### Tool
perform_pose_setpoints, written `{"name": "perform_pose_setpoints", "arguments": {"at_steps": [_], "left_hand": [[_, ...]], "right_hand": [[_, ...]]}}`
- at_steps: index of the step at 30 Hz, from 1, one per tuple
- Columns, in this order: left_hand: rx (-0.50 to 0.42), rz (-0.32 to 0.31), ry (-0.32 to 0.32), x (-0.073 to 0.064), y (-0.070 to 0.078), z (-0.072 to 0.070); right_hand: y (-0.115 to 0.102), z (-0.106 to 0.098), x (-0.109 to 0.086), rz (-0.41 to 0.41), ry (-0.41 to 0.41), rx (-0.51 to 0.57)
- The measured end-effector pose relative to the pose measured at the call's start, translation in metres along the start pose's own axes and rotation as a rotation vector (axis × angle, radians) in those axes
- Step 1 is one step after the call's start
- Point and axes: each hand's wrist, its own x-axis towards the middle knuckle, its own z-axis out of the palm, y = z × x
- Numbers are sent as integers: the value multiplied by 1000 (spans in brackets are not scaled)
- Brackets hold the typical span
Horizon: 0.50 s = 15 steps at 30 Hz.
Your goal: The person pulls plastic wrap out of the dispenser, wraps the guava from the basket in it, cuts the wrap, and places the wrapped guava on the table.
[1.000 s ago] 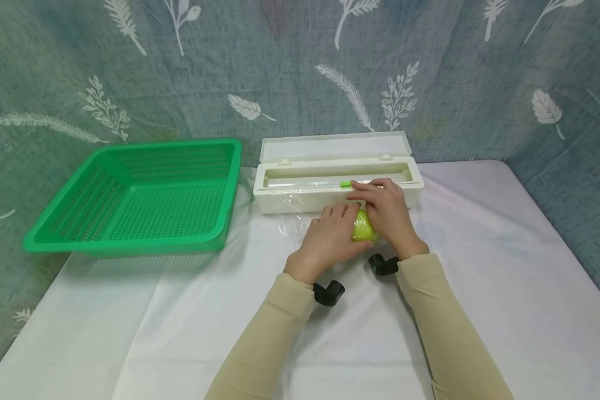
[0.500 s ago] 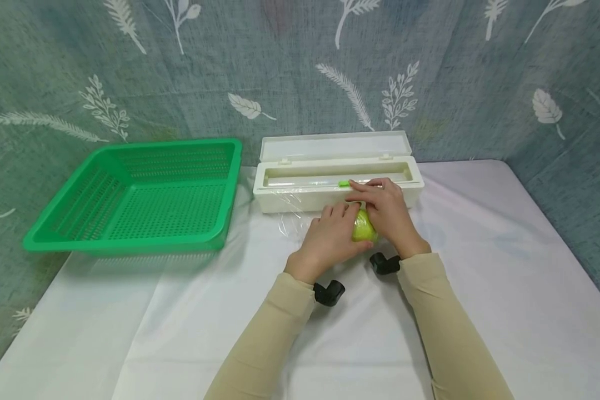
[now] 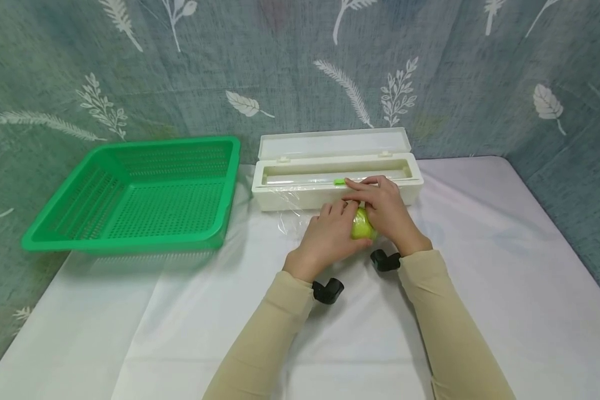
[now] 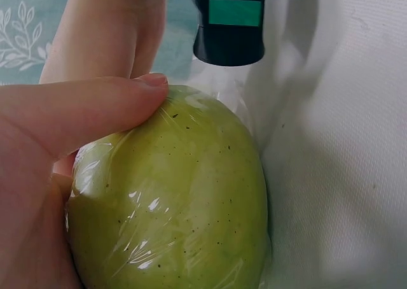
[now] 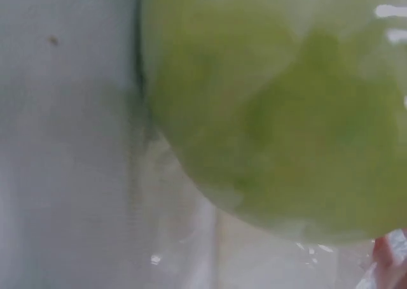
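A green fruit [image 3: 362,225] with small dark specks lies on the white cloth under shiny cling film. My left hand [image 3: 325,238] holds it from the left; in the left wrist view the thumb [image 4: 95,107] lies across the wrapped fruit [image 4: 172,193]. Behind it stands a white cling film dispenser [image 3: 290,199], lid up, with film [image 3: 292,219] drawn out over its front. A bright green slide cutter [image 3: 339,181] sits on the dispenser's front rail. My right hand [image 3: 387,208] reaches over the fruit, an outstretched fingertip against the cutter. The blurred fruit [image 5: 286,123] fills much of the right wrist view.
On the left of the table is a green plastic basket [image 3: 120,245] with slotted sides. Black wrist camera mounts [image 3: 328,291] hang under both wrists. A patterned grey-blue cloth [image 3: 290,66] hangs behind the table, whose white cover [image 3: 205,333] is creased.
The slide cutter has moved a short way left along the rail, with my right fingertip following it. My left hand keeps hold of the fruit. The head view has shifted slightly.
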Motion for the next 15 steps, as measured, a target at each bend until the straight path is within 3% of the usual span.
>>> {"name": "perform_pose_setpoints", "arguments": {"at_steps": [6, 15], "left_hand": [[2, -4, -14, -2, -1, -1], [-2, -4, -4, 0, -1, -2]], "right_hand": [[-2, 0, 1, 9, -70, -6], [-3, -2, 2, 27, 20, 30]]}}
